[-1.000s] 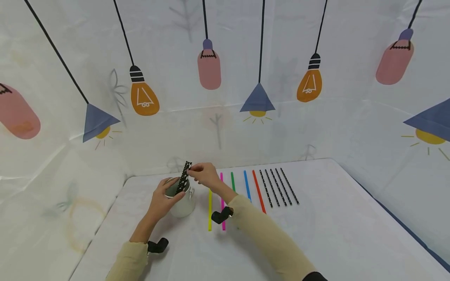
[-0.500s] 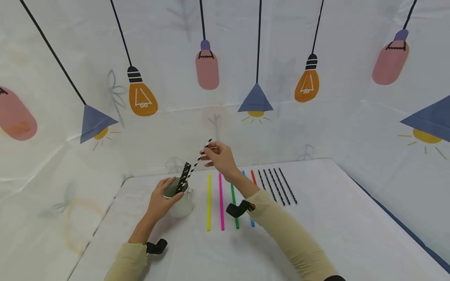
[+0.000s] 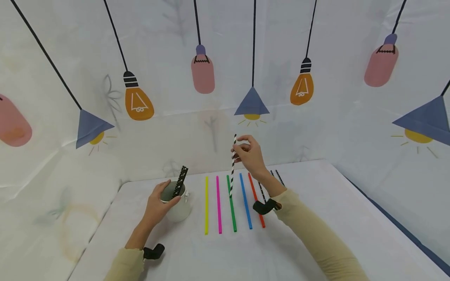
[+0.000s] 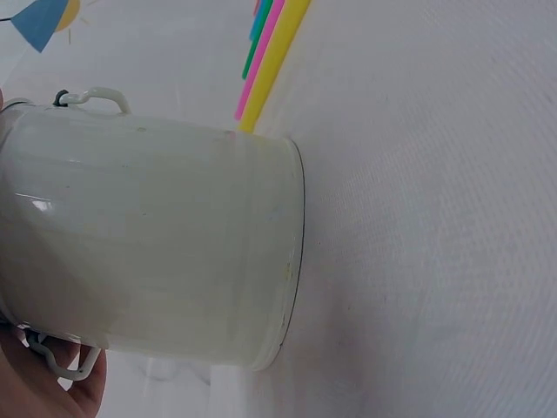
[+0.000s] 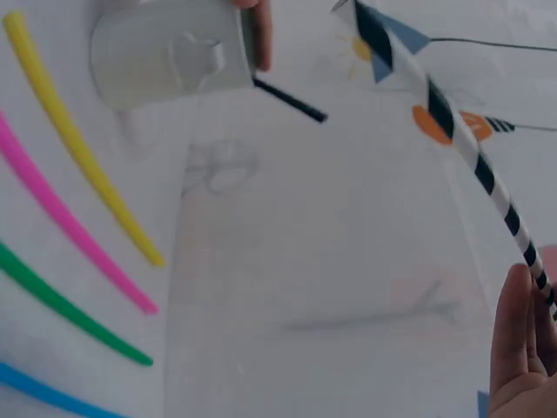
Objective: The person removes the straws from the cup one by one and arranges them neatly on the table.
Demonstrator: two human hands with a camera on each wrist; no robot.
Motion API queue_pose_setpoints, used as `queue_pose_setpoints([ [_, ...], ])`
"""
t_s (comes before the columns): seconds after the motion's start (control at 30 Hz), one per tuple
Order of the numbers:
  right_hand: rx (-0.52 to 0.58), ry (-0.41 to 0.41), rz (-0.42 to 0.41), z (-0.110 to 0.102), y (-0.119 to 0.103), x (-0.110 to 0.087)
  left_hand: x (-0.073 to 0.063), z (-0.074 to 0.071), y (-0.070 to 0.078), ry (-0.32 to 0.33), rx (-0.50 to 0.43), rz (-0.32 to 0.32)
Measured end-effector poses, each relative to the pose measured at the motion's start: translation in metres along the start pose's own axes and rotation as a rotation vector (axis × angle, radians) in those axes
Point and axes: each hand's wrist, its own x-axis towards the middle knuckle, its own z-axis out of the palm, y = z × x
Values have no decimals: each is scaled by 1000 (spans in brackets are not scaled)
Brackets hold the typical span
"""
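Note:
My left hand (image 3: pixel 156 205) grips the rim of a small white pail (image 3: pixel 179 212) at the left of the table, fingers on its far side and thumb on the near side. A bundle of black straws with white spots (image 3: pixel 180 181) leans out of the pail. Farther right, my right hand (image 3: pixel 250 156) pinches a black-and-white striped straw (image 3: pixel 233 169) near its top. That straw hangs almost upright, its lower end overlapping the green straw (image 3: pixel 233 220) in the head view. In the left wrist view the pail's wall and two small side loops (image 4: pixel 97 97) fill much of the picture.
Yellow (image 3: pixel 206 207), pink (image 3: pixel 219 207), blue (image 3: pixel 246 203) and red straws (image 3: pixel 252 187) lie in a row with the green one. Thin black patterned straws (image 3: pixel 279 177) lie behind the right forearm, partly hidden. A printed sheet (image 3: pixel 168 136) hangs behind the table.
My right hand has drawn the striped straw up out of the pail and carried it right, over the coloured straws. The left hand has kept its hold on the pail.

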Motion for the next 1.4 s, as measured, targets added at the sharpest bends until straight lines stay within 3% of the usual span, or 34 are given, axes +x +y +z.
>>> queue_pose_setpoints([
  [0.2, -114, -21, 13, -41, 17, -8, -1, -1, 0, 4, 12, -5],
  [0.43, -204, -92, 124, -88, 29, -14, -1, -1, 0, -1, 28, -15],
  [0.57, -242, -86, 177, -108, 32, -19, -1, 0, -1, 2, 29, -6],
  [1.23, -468, 16, 287, -179, 74, -44, -1, -1, 4, -7, 30, -13],
  [1.4, -481, 17, 327, -186, 81, -51, -1, -1, 6, 0, 24, -12],
])
